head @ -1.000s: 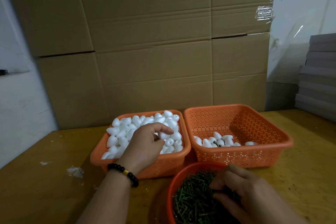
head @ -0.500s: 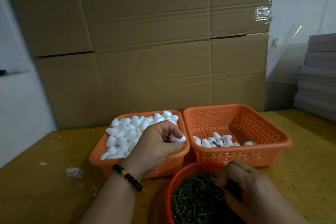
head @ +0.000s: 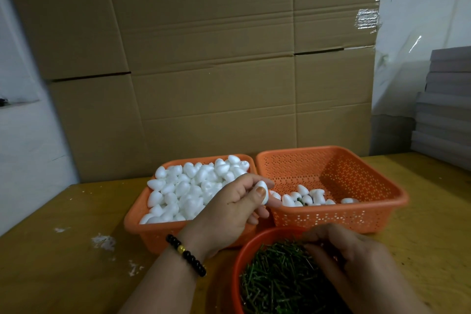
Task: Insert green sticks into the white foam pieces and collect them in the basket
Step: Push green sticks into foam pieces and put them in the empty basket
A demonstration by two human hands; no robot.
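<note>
My left hand [head: 230, 208], with a dark bead bracelet at the wrist, pinches one white foam piece [head: 262, 191] between thumb and fingers, held over the gap between the two orange baskets. The left basket [head: 142, 227] is heaped with white foam pieces [head: 188, 186]. The right basket [head: 356, 214] holds several foam pieces [head: 305, 197] at its front, some with green stubs. My right hand [head: 349, 257] has its fingers curled down into the green sticks [head: 277, 280] in the red bowl [head: 242, 252]; what they grip is hidden.
Tall cardboard boxes [head: 204, 59] stand directly behind the baskets. Stacked grey sheets [head: 446, 110] sit at the back right. White foam crumbs [head: 103, 241] lie on the wooden table [head: 51, 262] to the left of the baskets.
My left hand picked a foam piece out of the left basket and carried it right and toward me. My right hand kept working among the sticks in the bowl.
</note>
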